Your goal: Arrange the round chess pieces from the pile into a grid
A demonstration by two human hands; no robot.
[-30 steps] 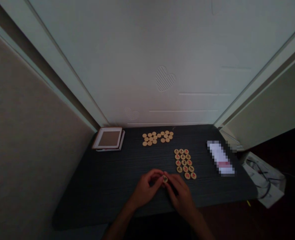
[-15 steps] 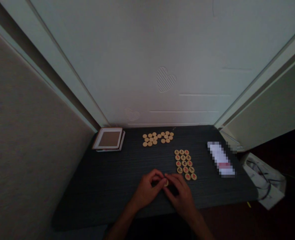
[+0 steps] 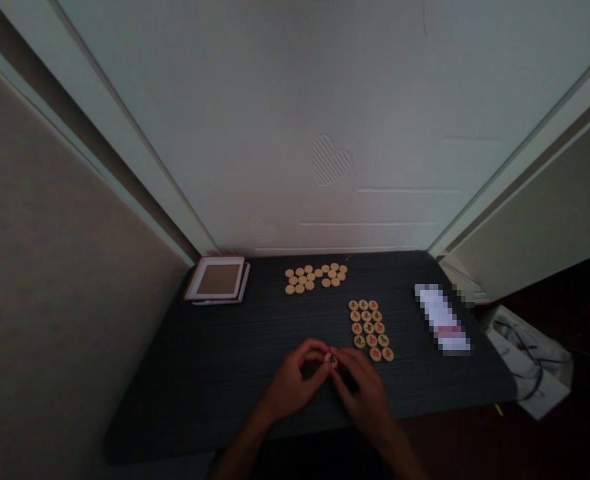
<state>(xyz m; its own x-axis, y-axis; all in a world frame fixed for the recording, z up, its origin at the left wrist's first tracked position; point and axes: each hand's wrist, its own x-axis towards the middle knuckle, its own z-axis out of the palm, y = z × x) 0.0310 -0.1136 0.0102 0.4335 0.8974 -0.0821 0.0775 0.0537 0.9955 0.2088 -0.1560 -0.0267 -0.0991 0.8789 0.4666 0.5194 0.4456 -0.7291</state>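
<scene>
Chess piece pinched between fingertips of both hands, left hand and right hand equally near; round disc, no long axis; face-up rows sit just forward-right on table

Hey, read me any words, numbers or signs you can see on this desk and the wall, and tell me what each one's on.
No text can be quoted here.
Face-up chess pieces: red and black characters, too small to read.
Held piece, between left hand and right hand: dark mark, too small to read.
White item: blurred out.
Wall: striped heart, no words.
</scene>
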